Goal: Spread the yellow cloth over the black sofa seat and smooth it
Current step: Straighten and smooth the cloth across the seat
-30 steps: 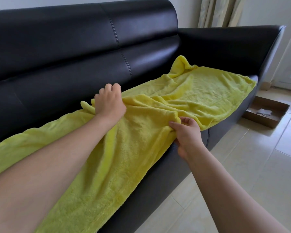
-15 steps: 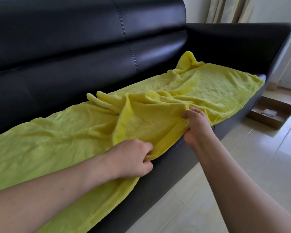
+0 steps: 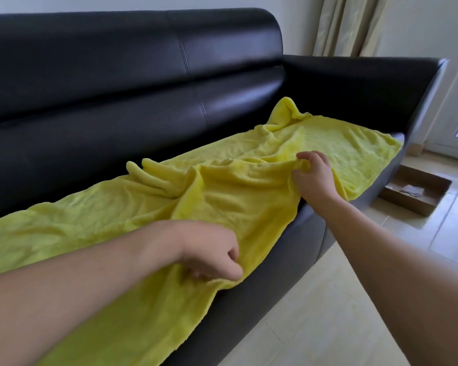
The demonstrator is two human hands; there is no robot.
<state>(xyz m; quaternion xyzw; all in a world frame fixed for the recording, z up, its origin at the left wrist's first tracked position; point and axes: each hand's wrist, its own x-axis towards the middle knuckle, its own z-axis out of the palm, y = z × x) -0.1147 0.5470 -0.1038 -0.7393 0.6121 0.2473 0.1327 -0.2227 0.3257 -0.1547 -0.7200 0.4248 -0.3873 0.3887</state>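
Observation:
A fuzzy yellow cloth (image 3: 249, 202) lies along the seat of the black leather sofa (image 3: 117, 83), wrinkled and bunched near the middle, with a raised corner at the far back right. Its front edge hangs over the seat front. My left hand (image 3: 209, 254) is closed on the cloth's front edge near the seat's front. My right hand (image 3: 313, 175) pinches a fold of the cloth farther right, lifted a little above the seat. The right end of the cloth lies flat up to the armrest.
The sofa's right armrest (image 3: 368, 83) bounds the seat. A shallow cardboard box (image 3: 418, 191) with a white scrap inside sits on the tiled floor (image 3: 328, 313) right of the sofa. Curtains (image 3: 347, 25) hang behind.
My left hand came from the back of the seat to the cloth's front edge and gripped it. My right hand moved right and up the cloth, lifting a fold.

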